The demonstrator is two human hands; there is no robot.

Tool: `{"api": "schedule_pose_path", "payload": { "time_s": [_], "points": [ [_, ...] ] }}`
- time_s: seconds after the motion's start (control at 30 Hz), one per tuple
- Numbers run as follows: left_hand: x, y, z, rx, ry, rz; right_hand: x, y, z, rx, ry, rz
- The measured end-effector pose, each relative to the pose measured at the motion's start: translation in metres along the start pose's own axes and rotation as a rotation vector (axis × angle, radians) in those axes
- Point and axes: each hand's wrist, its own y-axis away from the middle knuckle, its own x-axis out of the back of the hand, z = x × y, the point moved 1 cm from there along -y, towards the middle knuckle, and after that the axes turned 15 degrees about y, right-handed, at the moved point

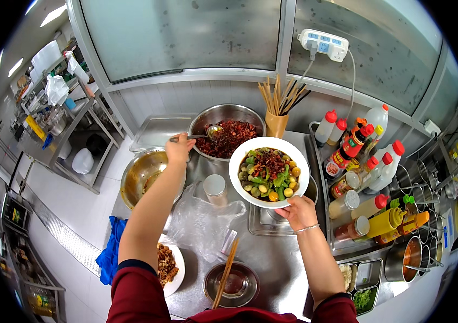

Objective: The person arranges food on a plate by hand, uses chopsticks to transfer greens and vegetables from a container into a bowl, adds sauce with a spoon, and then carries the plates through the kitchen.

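Note:
My left hand (pixel 179 148) grips the handle of a metal spoon (pixel 214 132), whose bowl rests in chopped red chillies (pixel 233 139) inside a large steel bowl (pixel 260 121). With my right hand (pixel 299 210) I hold the near rim of a white bowl (pixel 235 183). It contains dark sauce, small round yellow and dark eggs (pixel 273 196), green pepper pieces (pixel 280 179) and a heap of chopped red chilli (pixel 268 163) on top. A second steel bowl (pixel 132 177), stained with sauce, stands under my left forearm. Between my arms are a lidded jar (pixel 215 189) and a clear plastic bag (pixel 196 222).
Wooden chopsticks (pixel 225 274) lie across a small steel bowl (pixel 249 284). A white plate of brown food (pixel 178 262) and a blue cloth (pixel 112 250) are at the left. Chopsticks stand in a holder (pixel 276 124) behind; a tray of sauce bottles (pixel 326 214) is at the right.

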Motion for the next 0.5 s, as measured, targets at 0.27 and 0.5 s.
{"api": "schedule_pose_path", "payload": {
  "time_s": [0.27, 0.5],
  "points": [
    [-0.031, 0.053, 0.115, -0.063, -0.09, -0.181, -0.019, -0.012, 0.007, -0.031, -0.024, -0.017],
    [-0.032, 0.119, 0.158, 0.021, -0.164, -0.339, -0.027, -0.018, 0.012, -0.047, -0.061, -0.066]
  ]
}}
